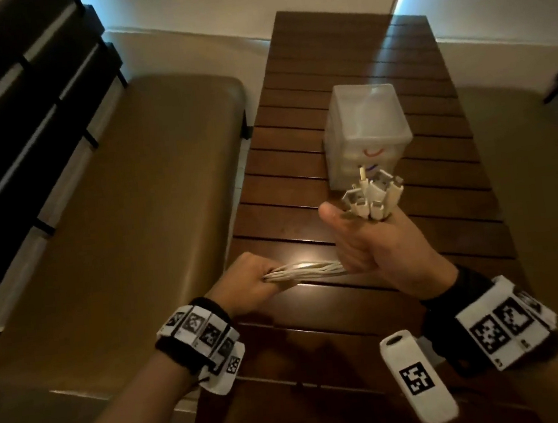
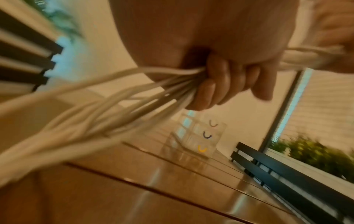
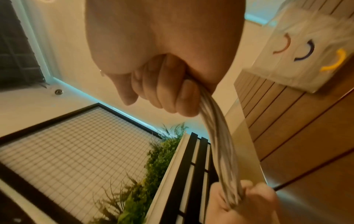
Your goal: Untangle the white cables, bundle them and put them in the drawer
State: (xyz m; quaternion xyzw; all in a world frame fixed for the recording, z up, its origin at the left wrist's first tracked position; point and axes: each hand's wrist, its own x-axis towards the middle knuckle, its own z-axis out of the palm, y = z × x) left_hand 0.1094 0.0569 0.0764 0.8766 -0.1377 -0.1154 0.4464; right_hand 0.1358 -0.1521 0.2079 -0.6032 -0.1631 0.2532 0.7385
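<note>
The fingers of the left hand are clenched around the white cables, and the fingers of the right hand are wrapped round the same bunch a little farther along. Between the two fists the cables run as one tight strand above the counter. Their plugs fan out above the right fist. From the left fist the loose ends trail away, blurred. Beyond the plugs, a clear drawer box stands on the counter, its three drawers shut, with red, blue and yellow handles.
</note>
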